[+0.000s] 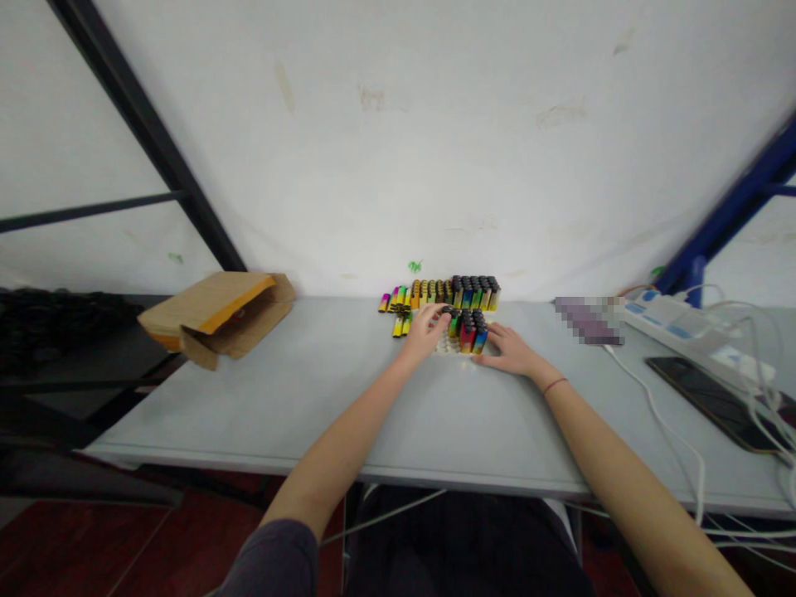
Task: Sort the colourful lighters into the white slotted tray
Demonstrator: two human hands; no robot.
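Note:
A white perforated tray [444, 344] lies on the table, with several colourful sticks with black tops [473, 332] standing upright in its right part. My left hand [426, 336] is over the tray's left side, its fingers closed around a black-topped stick [448, 310] whose lower part is mostly hidden. At the tray's right edge, my right hand [513, 351] rests with thumb and fingers apart, close against the standing sticks. Behind the tray, rows of similar sticks [476, 293] stand near the wall. Loose yellow, green and pink sticks [395, 300] lie to the left.
An open brown cardboard box [217, 311] sits at the table's left. On the right are a partly blurred purple object [588, 321], a white power strip [690, 327], a dark phone [709, 398] and white cables [652, 406]. A white wall [398, 149] stands behind.

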